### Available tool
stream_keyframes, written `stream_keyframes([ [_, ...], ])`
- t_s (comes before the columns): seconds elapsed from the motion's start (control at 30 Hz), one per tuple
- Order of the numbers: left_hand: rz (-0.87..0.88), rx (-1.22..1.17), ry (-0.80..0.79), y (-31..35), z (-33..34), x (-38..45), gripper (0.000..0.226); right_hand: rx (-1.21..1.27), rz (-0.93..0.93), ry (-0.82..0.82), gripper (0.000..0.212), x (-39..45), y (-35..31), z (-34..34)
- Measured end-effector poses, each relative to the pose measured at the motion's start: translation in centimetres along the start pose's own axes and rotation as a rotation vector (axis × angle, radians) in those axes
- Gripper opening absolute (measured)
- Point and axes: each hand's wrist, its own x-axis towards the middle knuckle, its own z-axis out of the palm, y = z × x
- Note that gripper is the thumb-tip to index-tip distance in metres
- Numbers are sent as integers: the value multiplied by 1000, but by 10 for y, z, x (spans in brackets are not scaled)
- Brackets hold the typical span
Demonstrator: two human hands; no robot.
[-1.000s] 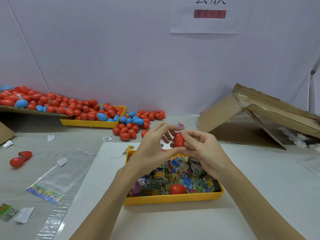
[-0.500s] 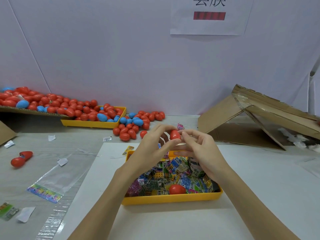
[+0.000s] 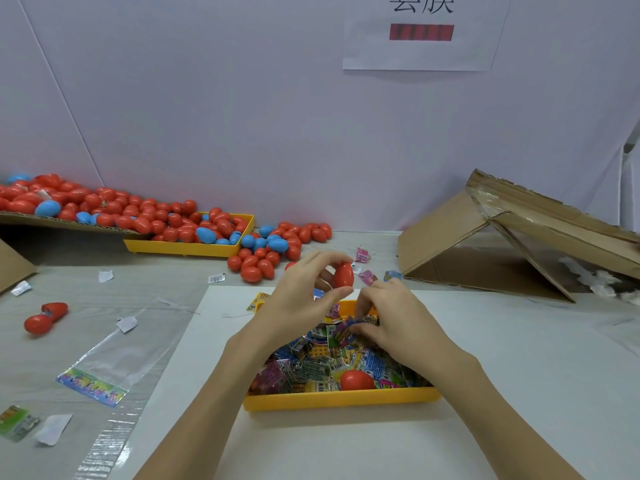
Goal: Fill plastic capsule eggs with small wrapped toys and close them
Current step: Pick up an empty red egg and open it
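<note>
Left hand [image 3: 301, 292] pinches a closed red egg [image 3: 343, 275], long axis upright, between thumb below and fingertips above. Right hand [image 3: 394, 323], fingers curled, grips wrapped toys [image 3: 346, 332] in the yellow tray [image 3: 339, 401], just below the egg.

A closed red capsule egg [image 3: 343, 275] stands upright, pinched in the left hand [image 3: 300, 299]; colourful wrapped toys [image 3: 332, 362] lie under the right hand [image 3: 398, 323].

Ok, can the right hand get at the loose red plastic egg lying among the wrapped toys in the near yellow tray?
Probably yes. The right hand is already over the yellow tray, fingers in the wrapped toys; the red egg lies uncovered just nearer, nothing between.
</note>
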Motion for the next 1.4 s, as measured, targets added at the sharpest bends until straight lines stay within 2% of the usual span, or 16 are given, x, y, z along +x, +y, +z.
stream_keyframes([
  [0.2,-41,-92,-17,3,-2,-1,42,343,-35,-2,9,2,10,-7],
  [0.37,-64,-53,-3,0,-4,0,26,552,-26,24,7,2,15,-8],
  [0.43,-71,-88,-8,-1,-4,0,32,616,-5,57,7,2,15,-10],
  [0.53,-117,-155,16,-2,-4,1,49,675,45,111,16,1,14,-17],
  [0.7,-108,-186,48,-1,-7,1,35,739,74,223,12,4,9,-31],
  [0.8,-123,-217,25,1,-8,1,35,752,101,246,13,7,7,-36],
  [0.97,-182,-284,-22,4,-8,1,32,1017,175,263,16,-4,6,-22],
  [1.23,-213,-317,-159,13,-8,-2,29,968,147,194,12,-15,8,-13],
  [1.4,-219,-369,-182,15,-9,-2,29,913,163,154,9,-17,3,-13],
])
